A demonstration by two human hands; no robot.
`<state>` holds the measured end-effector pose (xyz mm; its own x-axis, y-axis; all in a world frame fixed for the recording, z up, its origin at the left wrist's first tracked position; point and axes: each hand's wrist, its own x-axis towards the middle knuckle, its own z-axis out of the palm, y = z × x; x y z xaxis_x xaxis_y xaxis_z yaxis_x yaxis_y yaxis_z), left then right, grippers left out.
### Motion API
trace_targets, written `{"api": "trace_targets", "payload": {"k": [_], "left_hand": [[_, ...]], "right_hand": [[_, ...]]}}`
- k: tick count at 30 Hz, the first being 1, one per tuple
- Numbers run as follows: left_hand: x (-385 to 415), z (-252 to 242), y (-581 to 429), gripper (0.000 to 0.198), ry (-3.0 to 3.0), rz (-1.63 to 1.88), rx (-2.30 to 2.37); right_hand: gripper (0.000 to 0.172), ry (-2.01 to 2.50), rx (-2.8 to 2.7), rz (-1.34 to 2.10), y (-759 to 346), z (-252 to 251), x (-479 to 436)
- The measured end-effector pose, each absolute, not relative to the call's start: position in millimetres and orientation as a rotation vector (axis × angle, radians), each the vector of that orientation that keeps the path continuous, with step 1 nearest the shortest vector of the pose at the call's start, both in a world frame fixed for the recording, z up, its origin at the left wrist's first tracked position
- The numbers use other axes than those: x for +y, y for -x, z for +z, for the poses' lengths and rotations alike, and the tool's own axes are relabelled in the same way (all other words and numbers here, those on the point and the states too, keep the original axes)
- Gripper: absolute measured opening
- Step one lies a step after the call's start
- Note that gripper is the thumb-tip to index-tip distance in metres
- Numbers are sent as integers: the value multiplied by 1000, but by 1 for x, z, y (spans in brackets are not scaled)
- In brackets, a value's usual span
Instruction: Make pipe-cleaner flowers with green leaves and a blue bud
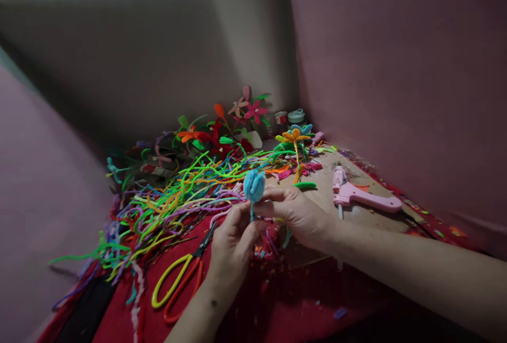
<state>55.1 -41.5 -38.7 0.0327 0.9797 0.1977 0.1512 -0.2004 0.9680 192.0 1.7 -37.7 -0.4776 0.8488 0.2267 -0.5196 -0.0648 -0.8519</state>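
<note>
A blue pipe-cleaner tulip (254,186) stands upright between my two hands, its rounded petals uppermost. My left hand (236,237) pinches the short blue stem from below. Just beneath the bloom, the thumb and fingers of my right hand (299,216) close on the top of that stem from the right. The stem's lower end is hidden by my fingers. Close to my left wrist lie scissors (178,279) with one yellow and one red handle loop, blades pointing away from me.
A thick heap of coloured pipe cleaners (186,189) spreads across the red cloth (301,300). On a brown board (368,216) at right rests a pink glue gun (364,196). Finished pipe-cleaner flowers (255,111) stand behind, near the wall. An orange flower (295,137) leans nearer.
</note>
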Motion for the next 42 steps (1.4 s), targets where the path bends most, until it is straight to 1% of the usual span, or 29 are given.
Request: {"api": "trace_targets", "payload": {"k": [2,4,8,10,13,15,17,19,21,24,26,31,33,37,42], "left_hand": [[-45,-39,-59,11,-1623,1340,1345],[-47,-39,-60,19,-1641,1333,1360],[-47,-36,-54,20,-1395,1228,1154],[-46,-35,-51,19,-1249,1189,1047],[-43,-39,-47,22,-1055,1083,845],[-41,-42,-45,25,-962,995,699],[-38,-43,-43,26,-955,943,645],[-35,-38,-41,26,-1079,966,752],[-34,-29,-39,23,-1308,1077,986],[-36,-11,-36,25,-1556,1332,1294],[-41,2,-34,29,-1660,1436,1380],[-52,29,-39,53,-2141,1422,1354],[-51,34,-42,47,-2267,1379,1363],[-49,36,-44,21,-2266,1353,1332],[-47,36,-44,14,-2155,1341,1284]], "right_hand": [[20,427,-1185,1666,-192,-38,1],[18,433,-1204,1638,-192,-37,0],[14,364,-1222,1698,-194,-35,0],[16,340,-1222,1801,-195,-35,1],[20,350,-1228,1977,-195,-38,3],[20,328,-1227,2006,-194,-40,3],[19,296,-1216,1945,-193,-42,3],[17,274,-1226,1870,-193,-43,3],[16,299,-1285,1758,-195,-40,5],[17,425,-1420,1438,-198,-31,7],[17,476,-1492,1263,-199,-24,6],[19,485,-1624,1067,-196,-20,0],[16,500,-1667,1004,-195,-22,-2],[6,507,-1695,953,-195,-25,-3],[6,514,-1712,921,-194,-29,0]]}}
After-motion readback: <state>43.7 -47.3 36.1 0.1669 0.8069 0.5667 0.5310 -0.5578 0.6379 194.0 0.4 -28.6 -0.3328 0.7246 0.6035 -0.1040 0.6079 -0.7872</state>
